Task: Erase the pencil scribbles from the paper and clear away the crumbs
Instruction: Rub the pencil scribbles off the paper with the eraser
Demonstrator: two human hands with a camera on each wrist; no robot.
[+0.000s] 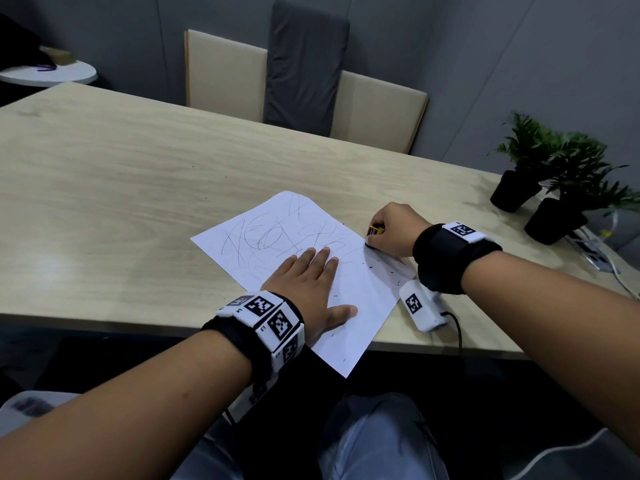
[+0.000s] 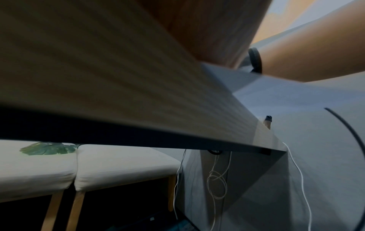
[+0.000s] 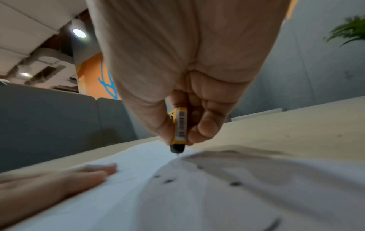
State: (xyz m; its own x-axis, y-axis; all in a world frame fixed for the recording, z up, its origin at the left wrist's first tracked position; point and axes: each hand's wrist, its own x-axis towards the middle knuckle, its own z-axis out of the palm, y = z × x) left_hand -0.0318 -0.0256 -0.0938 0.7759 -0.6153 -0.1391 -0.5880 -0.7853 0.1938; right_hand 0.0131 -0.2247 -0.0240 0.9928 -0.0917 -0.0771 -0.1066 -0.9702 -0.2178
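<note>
Paper: the thin white scribbled sheet of paper (image 1: 277,237), centre frame on the pale wooden counter (image 1: 104,168), is judged light and crease-prone.
Left hand (image 1: 304,282): laid flat, fingers straight, pinning it.
Right hand (image 1: 391,230): the yellow-sleeved dark eraser (image 3: 178,129) is pinched at the sheet's right edge.
Crumbs: dark eraser crumbs (image 1: 381,268) are scattered at lower right.

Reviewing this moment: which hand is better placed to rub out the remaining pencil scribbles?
Right. The right hand already grips the yellow-sleeved dark-tipped eraser, tip down at the white paper sheet's right edge. The left hand lies flat, pinning the sheet; the pencil scribbles lie just beyond its fingers.
</note>
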